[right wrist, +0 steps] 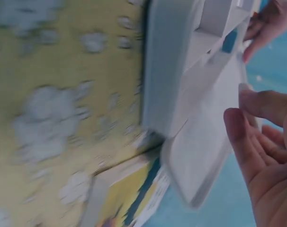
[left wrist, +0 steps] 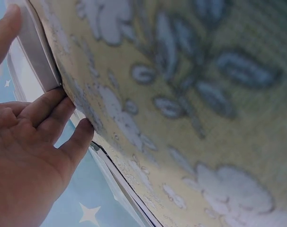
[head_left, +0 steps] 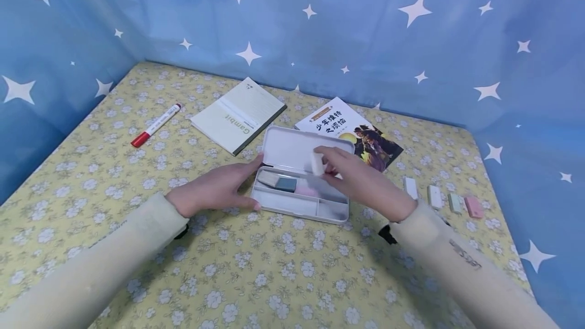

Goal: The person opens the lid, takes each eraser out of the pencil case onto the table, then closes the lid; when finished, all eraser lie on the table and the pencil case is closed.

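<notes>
- the left hand (head_left: 218, 188) spreads around the left end of the white pencil case, thumb at its near corner and forefinger at its far side; the fingers are well apart and touch the case rather than curl round it.
- the right hand (head_left: 354, 172) is bent nearly closed above the case, pinching a small white eraser (head_left: 317, 163) between thumb and fingertips; the eraser stands roughly upright, in front of the raised lid.
- the white pencil case (head_left: 284, 203) lies at the centre of the frame, its lid (head_left: 288, 149) tipped back toward the top and partly covering a book.
- in the case's far compartment, at left, a greyish-white block (head_left: 268, 179) sits against a teal block (head_left: 286, 184), with a pink piece (head_left: 307, 189) to their right.
- at the right of the frame a slanting row holds a white block (head_left: 410, 187), another white block (head_left: 434, 197), a pale green block (head_left: 454, 203) and a pink block (head_left: 474, 207), all apart.
- above the case, a "gambit" notebook (head_left: 233, 121) lies left of the book (head_left: 326, 118) with chinese lettering.
- at upper left, a marker (head_left: 157, 124) points its red cap toward the lower left.
- a yellow floral tablecloth (head_left: 256, 273) lies beneath everything.
</notes>
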`<state>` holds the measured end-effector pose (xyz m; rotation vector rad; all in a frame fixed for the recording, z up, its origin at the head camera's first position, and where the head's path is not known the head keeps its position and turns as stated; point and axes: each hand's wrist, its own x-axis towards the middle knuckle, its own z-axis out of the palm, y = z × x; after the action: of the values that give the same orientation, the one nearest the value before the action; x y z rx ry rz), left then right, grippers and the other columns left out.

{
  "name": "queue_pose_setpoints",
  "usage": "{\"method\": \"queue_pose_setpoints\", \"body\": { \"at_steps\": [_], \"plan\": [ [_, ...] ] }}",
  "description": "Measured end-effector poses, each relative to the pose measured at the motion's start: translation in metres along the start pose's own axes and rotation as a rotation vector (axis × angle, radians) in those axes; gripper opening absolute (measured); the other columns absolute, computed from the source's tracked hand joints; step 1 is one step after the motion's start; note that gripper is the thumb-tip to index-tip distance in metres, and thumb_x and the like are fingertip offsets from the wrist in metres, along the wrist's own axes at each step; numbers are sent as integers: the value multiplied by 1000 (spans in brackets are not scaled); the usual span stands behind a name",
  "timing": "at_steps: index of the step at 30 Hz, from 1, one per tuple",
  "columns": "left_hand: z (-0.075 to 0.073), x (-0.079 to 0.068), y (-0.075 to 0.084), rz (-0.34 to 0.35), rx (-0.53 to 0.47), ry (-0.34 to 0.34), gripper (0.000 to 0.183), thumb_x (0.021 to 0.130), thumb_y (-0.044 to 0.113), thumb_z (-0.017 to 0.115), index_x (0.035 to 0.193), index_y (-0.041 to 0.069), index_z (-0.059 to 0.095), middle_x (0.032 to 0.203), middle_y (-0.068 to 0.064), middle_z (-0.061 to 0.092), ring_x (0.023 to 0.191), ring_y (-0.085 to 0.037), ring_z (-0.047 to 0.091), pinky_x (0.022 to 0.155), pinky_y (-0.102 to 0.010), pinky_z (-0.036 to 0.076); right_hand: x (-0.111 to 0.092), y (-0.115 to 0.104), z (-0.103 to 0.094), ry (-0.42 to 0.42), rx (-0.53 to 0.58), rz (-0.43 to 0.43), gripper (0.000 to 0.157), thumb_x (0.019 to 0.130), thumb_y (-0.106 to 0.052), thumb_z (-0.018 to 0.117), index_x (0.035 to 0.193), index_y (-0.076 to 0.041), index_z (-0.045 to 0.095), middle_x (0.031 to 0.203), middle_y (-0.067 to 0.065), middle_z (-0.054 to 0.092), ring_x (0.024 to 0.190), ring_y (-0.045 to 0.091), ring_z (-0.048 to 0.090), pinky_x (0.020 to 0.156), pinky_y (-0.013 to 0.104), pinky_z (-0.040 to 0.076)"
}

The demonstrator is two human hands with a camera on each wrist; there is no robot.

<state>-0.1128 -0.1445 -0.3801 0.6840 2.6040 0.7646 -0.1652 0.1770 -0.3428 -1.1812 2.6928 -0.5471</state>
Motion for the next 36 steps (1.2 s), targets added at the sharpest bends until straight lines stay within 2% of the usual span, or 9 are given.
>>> {"method": "queue_pose_setpoints", "body": {
  "at_steps": [8,14,24,28,33,36],
  "plan": [
    [0,1,0,-2,-13,2,119,88,44,84,168,3,5,170,-19,33,153,-36,42,124,-51,40,-47,18,-11,59,70,168,57,99,-6,71,151,-1,49,118,16,73,103,29,75,86,43,65],
    [0,2,0,-8,-21,-2,119,88,45,84,168,4,5,170,-19,32,154,-36,40,126,-51,38,-82,28,-12,83,65,218,57,96,-2,73,148,2,51,110,16,75,97,28,75,84,43,65],
    [0,1,0,-12,-43,-2,119,88,44,84,168,4,4,171,-18,30,156,-35,37,127,-51,37,-126,44,-7,-15,53,328,60,95,-10,76,148,3,51,101,5,77,93,23,75,80,41,65],
    [0,0,0,-16,-42,0,120,88,44,84,168,5,4,171,-18,30,156,-36,38,127,-51,37,-138,46,-4,-34,48,333,59,94,-11,78,146,2,53,99,1,77,91,19,75,79,37,65],
    [0,1,0,-15,-31,2,119,88,44,84,168,4,5,170,-19,33,154,-36,41,125,-51,39,-147,49,-1,-23,62,271,59,91,-7,79,145,2,56,100,0,78,86,10,74,74,27,64],
    [1,1,-1,-9,-27,4,119,88,45,84,168,4,5,170,-19,33,154,-36,41,125,-51,39,-151,50,2,-30,80,264,59,91,-8,80,145,2,57,100,-1,76,85,5,72,72,23,63]
  ]
}}
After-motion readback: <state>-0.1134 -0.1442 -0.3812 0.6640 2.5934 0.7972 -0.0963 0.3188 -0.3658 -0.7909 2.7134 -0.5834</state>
